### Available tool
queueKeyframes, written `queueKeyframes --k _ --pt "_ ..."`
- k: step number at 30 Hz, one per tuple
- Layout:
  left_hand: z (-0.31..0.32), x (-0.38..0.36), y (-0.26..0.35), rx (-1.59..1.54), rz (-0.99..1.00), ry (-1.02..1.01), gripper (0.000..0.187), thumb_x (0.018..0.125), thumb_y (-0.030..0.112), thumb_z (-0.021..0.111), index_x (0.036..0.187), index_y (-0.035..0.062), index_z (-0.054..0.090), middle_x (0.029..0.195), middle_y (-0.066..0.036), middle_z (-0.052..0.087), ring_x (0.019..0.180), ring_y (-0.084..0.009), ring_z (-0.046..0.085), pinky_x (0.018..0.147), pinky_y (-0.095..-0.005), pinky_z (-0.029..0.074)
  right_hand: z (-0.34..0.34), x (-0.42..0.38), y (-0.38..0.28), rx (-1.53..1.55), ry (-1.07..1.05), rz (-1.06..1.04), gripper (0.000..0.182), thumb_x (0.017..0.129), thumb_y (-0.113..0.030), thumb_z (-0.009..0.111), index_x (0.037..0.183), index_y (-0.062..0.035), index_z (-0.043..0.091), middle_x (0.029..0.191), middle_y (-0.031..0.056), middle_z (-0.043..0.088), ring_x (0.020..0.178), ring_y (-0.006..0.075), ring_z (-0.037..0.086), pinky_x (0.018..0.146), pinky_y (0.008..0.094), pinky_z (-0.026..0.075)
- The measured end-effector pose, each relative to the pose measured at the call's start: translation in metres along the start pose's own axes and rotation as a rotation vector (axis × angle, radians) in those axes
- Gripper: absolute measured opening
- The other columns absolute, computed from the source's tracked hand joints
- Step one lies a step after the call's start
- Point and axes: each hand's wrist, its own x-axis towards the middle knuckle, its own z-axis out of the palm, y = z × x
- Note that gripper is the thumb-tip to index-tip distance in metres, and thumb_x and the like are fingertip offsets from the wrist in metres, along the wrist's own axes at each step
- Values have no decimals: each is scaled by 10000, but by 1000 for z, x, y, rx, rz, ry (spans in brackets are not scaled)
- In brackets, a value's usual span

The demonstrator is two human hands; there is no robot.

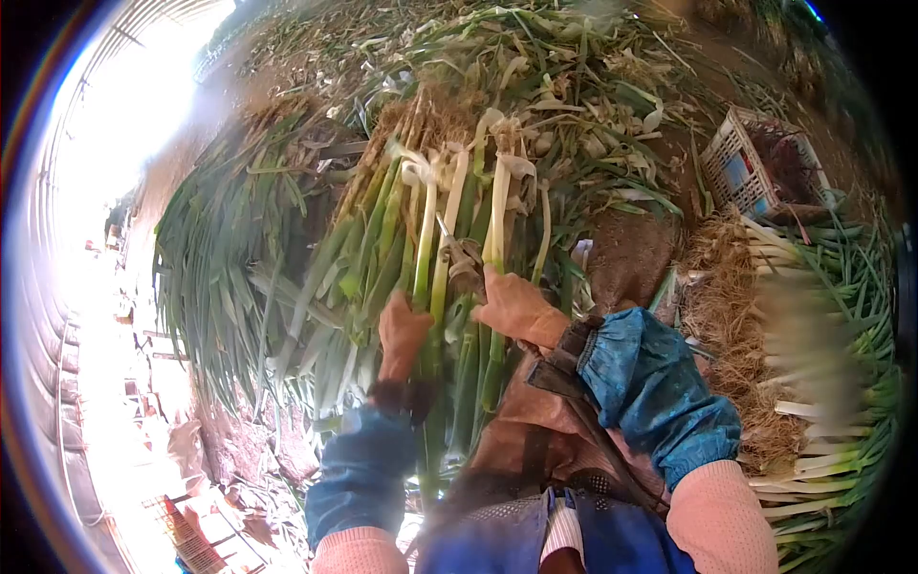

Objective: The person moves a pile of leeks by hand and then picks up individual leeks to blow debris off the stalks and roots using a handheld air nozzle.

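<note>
My left hand (404, 330) is closed around the green part of a long leek (426, 234), its white shank and peeled-back skin pointing away from me. Close on its right, my right hand (519, 306) is curled shut at a small metal nozzle-like tool (463, 262), whose thin tip points up and left toward the stalks. The grip itself is partly hidden. Another pale leek (498, 212) runs just beyond the right fingers, its loose skin folded over near the roots. More leeks with brown roots lie side by side under and left of both hands.
A heap of stripped leaves and skins (564, 86) covers the far side. Leafy green tops (229, 230) hang at the left. At right, pale-shanked leeks (813, 450) lie in a row with roots toward me, below a white plastic crate (741, 177).
</note>
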Motion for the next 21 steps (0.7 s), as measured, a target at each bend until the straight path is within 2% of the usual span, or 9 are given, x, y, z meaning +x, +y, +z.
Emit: queueKeyframes --k 2,4,7,8,12,14,15,17,21 --pt "1 -19 -6 -36 -5 -25 289 676 168 636 924 41 560 831 -199 630 828 -383 603 706 -440 458 -6 2 -1 6 -32 15 553 720 -201 566 1150 109 411 864 296 609 814 441 605 744 484 485" --pt "2 -38 -11 -81 -32 -40 280 691 181 634 919 37 561 824 -210 627 826 -385 603 707 -444 454 1 10 5 4 -24 4 565 720 -204 565 1162 110 407 868 301 608 816 439 608 746 482 487" --pt "0 -65 -17 -121 -29 -39 326 622 110 687 898 -4 556 754 -165 607 712 -287 606 658 -374 457 9 21 10 -8 1 -13 564 719 -205 563 1158 115 411 878 307 606 829 439 608 754 478 490" --pt "-9 -75 -6 -87 -66 -68 306 640 119 673 893 1 548 739 -158 600 691 -265 598 647 -365 454 8 22 8 -12 11 -19 560 719 -205 563 1152 118 414 882 310 605 835 439 607 757 476 490" --pt "-6 -99 -18 -130 -98 -64 295 651 124 654 896 7 539 729 -153 595 673 -261 592 632 -362 454 6 29 1 -9 -29 8 550 718 -198 561 1136 130 419 885 309 605 842 437 607 770 470 492" --pt "-11 -113 -12 -141 -92 -65 251 742 212 610 904 34 541 752 -193 607 732 -358 592 664 -436 441 9 36 0 -7 -44 4 544 719 -194 559 1127 138 421 892 309 605 846 435 607 775 468 492" --pt "-15 -118 -9 -148 -88 -67 246 787 256 588 908 48 541 764 -214 613 762 -407 591 679 -473 434 16 41 3 3 -1 7 506 709 -203 574 1077 115 429 853 302 603 823 437 605 757 475 488" --pt "-20 -126 -10 -167 -65 -69 222 778 221 588 907 48 537 747 -209 607 739 -403 589 659 -470 434 28 51 9 22 83 13 434 690 -219 603 976 68 446 775 290 600 775 442 602 719 488 481" --pt "-19 -148 -20 -195 -84 -92 203 742 160 592 903 54 527 721 -196 595 704 -393 584 617 -462 433 21 47 9 -25 157 38 469 704 -228 599 1028 71 438 766 281 605 752 431 610 695 482 490"
